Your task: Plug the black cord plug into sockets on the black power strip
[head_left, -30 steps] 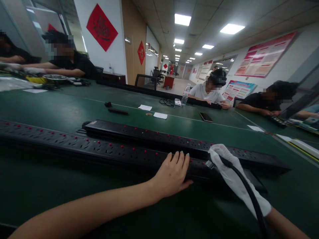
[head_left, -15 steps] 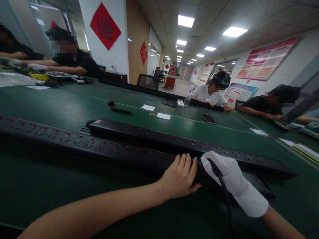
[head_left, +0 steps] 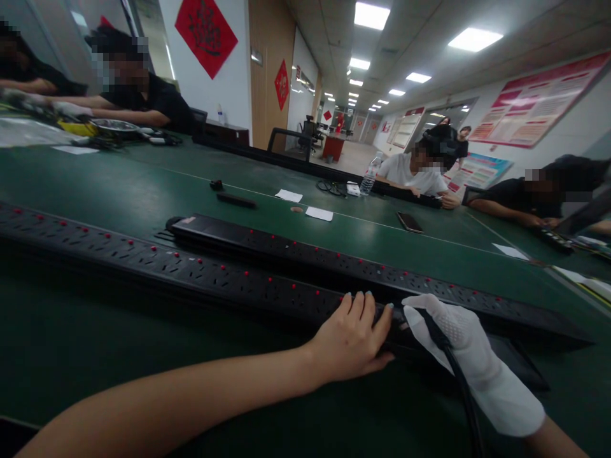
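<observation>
Four fingers of the bare left hand (head_left: 351, 340) lie close together over the top of the near power strip (head_left: 233, 286), right of the frame's centre, with the thumb at its near side. Just beside them, the white-gloved right hand (head_left: 458, 337) pinches the black cable (head_left: 442, 340) between thumb and fingers; its tip and whatever it meets are hidden. The near power strip slants in from the left edge, which cuts it off, and its right end is lost under the hands. Behind it lies the far power strip (head_left: 329, 254), both with rows of red dots. A dark green table (head_left: 128, 178) carries them, plus papers (head_left: 319, 214), a phone (head_left: 409, 222) and, at upper middle, a water bottle (head_left: 370, 176). People sit at its far edges, upper left and right, faces pixelated. Beyond stretches a room with ceiling lights (head_left: 372, 16), a red diamond hanging (head_left: 206, 35) at upper left and a wall poster (head_left: 539, 102) at upper right, its print too small to read. The cable leaves through the bottom edge; the tangle at far left is hard to make out.
</observation>
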{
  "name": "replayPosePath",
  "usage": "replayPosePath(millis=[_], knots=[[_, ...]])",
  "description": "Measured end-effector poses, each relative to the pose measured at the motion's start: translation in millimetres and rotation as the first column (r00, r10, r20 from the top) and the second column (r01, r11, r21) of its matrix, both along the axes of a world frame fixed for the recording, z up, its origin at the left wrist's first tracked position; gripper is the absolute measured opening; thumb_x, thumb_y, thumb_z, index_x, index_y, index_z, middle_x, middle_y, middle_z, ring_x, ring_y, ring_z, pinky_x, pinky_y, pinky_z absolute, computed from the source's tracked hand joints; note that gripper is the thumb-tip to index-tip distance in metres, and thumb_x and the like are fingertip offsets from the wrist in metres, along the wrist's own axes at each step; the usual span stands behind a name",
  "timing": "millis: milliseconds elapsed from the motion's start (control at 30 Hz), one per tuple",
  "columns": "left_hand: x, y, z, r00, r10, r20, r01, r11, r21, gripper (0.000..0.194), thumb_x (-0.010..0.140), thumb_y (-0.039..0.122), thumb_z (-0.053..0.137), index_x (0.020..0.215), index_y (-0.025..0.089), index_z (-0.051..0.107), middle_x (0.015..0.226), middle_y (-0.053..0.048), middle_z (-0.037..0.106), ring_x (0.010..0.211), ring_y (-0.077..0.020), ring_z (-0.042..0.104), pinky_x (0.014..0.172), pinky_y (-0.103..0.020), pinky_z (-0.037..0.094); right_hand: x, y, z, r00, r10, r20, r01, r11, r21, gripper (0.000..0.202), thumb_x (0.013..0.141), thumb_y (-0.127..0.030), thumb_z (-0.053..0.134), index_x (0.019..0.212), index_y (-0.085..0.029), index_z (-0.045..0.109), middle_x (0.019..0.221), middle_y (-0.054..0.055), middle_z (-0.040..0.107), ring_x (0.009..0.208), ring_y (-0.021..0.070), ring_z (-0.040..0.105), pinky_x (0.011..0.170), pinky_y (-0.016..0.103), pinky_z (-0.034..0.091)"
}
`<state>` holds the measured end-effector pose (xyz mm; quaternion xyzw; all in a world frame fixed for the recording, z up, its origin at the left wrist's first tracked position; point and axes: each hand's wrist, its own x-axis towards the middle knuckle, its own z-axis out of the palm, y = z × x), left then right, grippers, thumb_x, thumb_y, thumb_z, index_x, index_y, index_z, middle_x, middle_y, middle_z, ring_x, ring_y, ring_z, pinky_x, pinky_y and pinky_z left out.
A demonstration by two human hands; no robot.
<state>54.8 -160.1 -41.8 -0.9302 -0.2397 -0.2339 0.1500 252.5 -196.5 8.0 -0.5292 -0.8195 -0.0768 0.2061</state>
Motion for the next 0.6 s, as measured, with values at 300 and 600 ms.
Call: replayPosePath(millis=[300,600], knots=[[-1.1,-0.6,1.0,1.0,-0.008,0.006,0.008,1.0,-0.025,0.059,0.086,0.048,0.03,0.128,0.007,0.033,0.12,-0.024,0.046,0.11,-0.0335,0.045,0.086,-0.043,0.035,-12.6,-1.7,7.1,0.994,-0.06,0.092,0.06,0.998,0.005,0.016,0.083,-0.033,0.044,0.088,-0.022,0.054,0.072,0.003,0.063,0.062,0.0167,0.06,0.058,0.027,0.044],[-0.2,-1.1,0.3,1.0,0.004,0.014,-0.003,1.0,-0.031,0.058,0.085,0.048,0.031,0.127,0.007,0.033,0.121,-0.024,0.046,0.11,-0.0336,0.045,0.087,-0.043,0.035,-21.4,-0.9,6.1,0.982,-0.062,0.179,0.059,0.998,0.025,0.026,0.085,-0.036,0.04,0.083,-0.017,0.058,0.07,0.005,0.061,0.061,0.0132,0.057,0.057,0.023,0.041]])
